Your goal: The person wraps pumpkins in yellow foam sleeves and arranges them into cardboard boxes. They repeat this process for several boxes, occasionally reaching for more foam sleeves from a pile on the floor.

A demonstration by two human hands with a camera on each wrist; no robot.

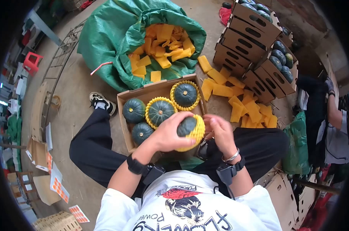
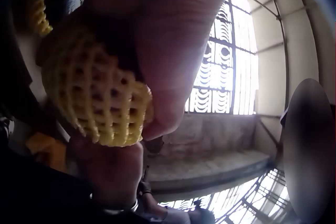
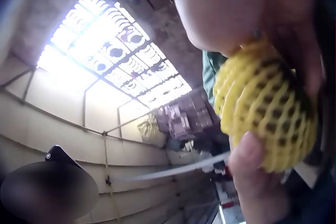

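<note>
A dark green squash (image 1: 186, 126) partly covered by a yellow foam net (image 1: 198, 133) is held up over the near side of a cardboard box (image 1: 122, 127). My left hand (image 1: 167, 133) grips it, with the thumb along the near side. My right hand (image 1: 223, 135) is beside the netted end, its fingers close to the foam. In the right wrist view, the foam net (image 3: 262, 111) is stretched around the squash, and the left thumb (image 3: 248, 150) presses on it. Inside the box lie two bare squashes, one of them a green squash (image 1: 134, 110), and two netted squashes, including one netted squash (image 1: 185, 94).
Beyond the box, a green sack (image 1: 105, 42) holds many yellow foam nets (image 1: 165, 34). More loose nets (image 1: 236, 96) are scattered on the floor at right. Stacked cartons (image 1: 245, 46) with squashes stand at back right. Another person (image 1: 336, 127) is at the right edge.
</note>
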